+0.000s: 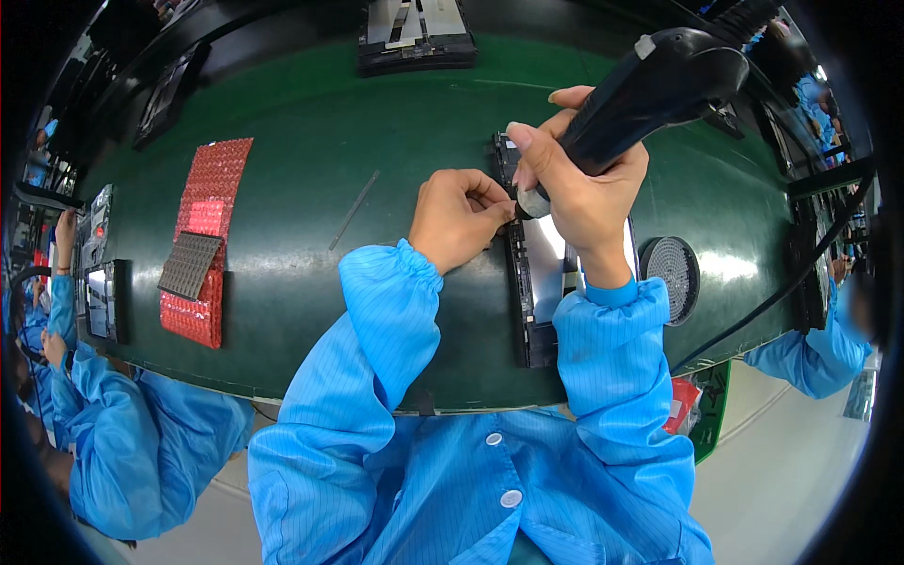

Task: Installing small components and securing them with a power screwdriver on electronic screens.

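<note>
Black handheld tool (621,108) tipped down over the left side of a dark-framed panel (541,273), right of the counter's (311,179) middle, toward its near edge.
The right hand (589,202) wraps the tool; the left hand (457,217) bunches its fingers by the tool's nose, its hold hidden. Just right sits a round black dish (694,292); toward the left edge, a gridded sheet (191,266) overlies red bubble wrap (207,184).

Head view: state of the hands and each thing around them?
Black tool, tilted, held in closed right hand
Panel, flat, partly hidden
Left hand, fingers bent at panel's left edge
Thin stick, lying loose
Red bubble wrap, lying flat
Grey sheet, on the wrap
Round dish, set down, unheld
</note>
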`<state>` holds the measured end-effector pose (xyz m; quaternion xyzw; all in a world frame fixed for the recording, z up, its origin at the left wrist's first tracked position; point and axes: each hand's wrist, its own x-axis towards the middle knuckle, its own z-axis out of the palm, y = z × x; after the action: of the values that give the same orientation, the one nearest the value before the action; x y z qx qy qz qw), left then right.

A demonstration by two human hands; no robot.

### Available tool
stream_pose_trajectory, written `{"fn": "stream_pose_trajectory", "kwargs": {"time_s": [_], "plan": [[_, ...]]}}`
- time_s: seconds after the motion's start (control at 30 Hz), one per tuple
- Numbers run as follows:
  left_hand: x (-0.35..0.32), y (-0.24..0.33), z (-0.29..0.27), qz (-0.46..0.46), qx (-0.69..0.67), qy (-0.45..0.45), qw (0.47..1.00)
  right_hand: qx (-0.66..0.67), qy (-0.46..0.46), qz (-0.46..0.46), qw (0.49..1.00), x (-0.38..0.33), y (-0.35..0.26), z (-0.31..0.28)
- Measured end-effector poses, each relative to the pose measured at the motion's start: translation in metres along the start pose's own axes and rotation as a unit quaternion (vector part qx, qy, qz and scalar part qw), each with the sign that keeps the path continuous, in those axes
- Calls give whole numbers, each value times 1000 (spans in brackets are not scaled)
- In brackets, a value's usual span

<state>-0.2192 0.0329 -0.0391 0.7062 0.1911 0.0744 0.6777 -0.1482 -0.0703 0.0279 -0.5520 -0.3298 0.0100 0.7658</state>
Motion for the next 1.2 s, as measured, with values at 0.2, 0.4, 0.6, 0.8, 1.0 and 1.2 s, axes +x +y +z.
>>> {"fn": "stream_pose_trajectory", "kwargs": {"time_s": [0.2, 0.4, 0.6, 0.8, 1.0, 1.2], "plan": [[1, -5, 0, 18, -1, 7, 1000, -66, -53, -49, 995, -7, 3, 1], [4, -10, 1, 54, 13, 16, 998, -64, -57, -65, 994, -8, 5, -1], [-3, 5, 1, 5, 3, -5, 1000, -12, 37, -35, 999, -7, -16, -15], [-13, 19, 2, -30, 18, 35, 999, -40, 133, -56, 989, -6, -55, -111], [-11, 23, 3, -18, 68, -14, 997, -53, 217, -79, 971, -19, -48, -191], [-25, 14, 13, 4, 64, -23, 998, -54, 225, -54, 971, -14, -38, -195]]}}
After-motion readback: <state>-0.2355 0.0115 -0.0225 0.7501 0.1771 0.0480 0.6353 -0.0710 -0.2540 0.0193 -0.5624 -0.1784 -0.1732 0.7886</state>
